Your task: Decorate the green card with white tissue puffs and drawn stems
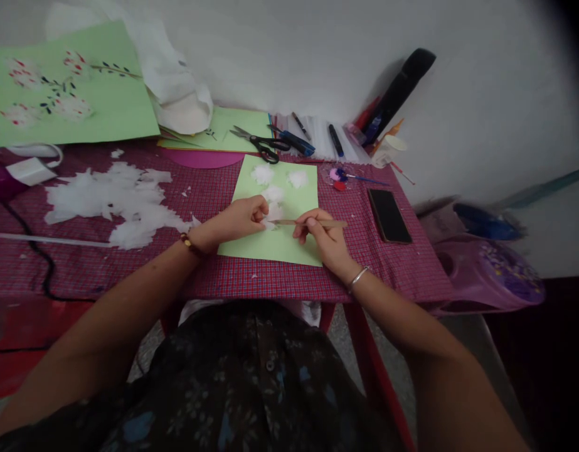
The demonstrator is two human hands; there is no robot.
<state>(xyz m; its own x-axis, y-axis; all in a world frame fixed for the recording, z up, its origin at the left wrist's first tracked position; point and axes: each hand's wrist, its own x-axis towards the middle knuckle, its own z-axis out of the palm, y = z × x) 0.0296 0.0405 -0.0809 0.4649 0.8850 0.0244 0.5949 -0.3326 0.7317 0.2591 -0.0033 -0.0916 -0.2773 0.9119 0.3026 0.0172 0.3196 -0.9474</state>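
Note:
A light green sheet of paper [293, 248] lies in front of me, with fluffy white tufts [262, 174] on its upper part and middle. My left hand [244, 216] rests over the sheet's left side, thumb and fingers pinched at a white tuft [271, 221]. In the fingers of my right hand [325, 237] is a thin, flat wooden stick [334, 223], held almost level. Its narrow end points left and reaches that tuft. Whether the tip touches the paper is hard to see.
Torn white fluffy material [115, 198] spreads at left. Behind the sheet lie scissors [261, 141] and pens [335, 139]. Paint blobs [339, 179], a thin brush [367, 180] and a phone [389, 215] are at right. A decorated green card [105, 94] stands back left; a pink stool [487, 276] is beyond the table.

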